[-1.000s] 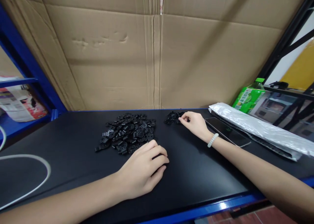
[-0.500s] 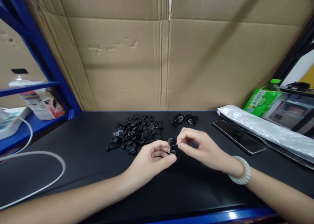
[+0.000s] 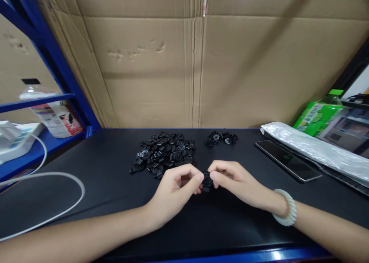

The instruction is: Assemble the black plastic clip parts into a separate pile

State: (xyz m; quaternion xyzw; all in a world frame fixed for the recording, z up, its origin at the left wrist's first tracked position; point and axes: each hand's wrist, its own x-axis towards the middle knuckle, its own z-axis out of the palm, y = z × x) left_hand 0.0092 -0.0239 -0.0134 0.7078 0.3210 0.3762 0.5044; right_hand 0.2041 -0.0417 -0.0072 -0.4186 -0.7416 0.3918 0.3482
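Note:
A small round black plastic part (image 3: 206,181), with holes in its disc and a tab at its lower edge, is held between my two hands above the black table. My left hand (image 3: 178,188) pinches its left side with thumb and fingers. On the other side, my right hand (image 3: 235,182) grips the edge between thumb and forefinger. Behind my left hand lies a large heap of similar black parts (image 3: 164,153). A smaller group of these parts (image 3: 221,138) sits farther back, beyond my right hand.
To the right, a phone (image 3: 288,160) lies beside a silvery plastic package (image 3: 311,144). A green pack (image 3: 318,113) stands behind it. White cable (image 3: 82,190) loops over the table's left side, near a blue shelf frame (image 3: 77,109). Cardboard (image 3: 150,71) closes off the back.
Both hands have come closer together around the black part, which is now turned with its disc face toward me. My left thumb has moved up onto it. The view has shifted slightly.

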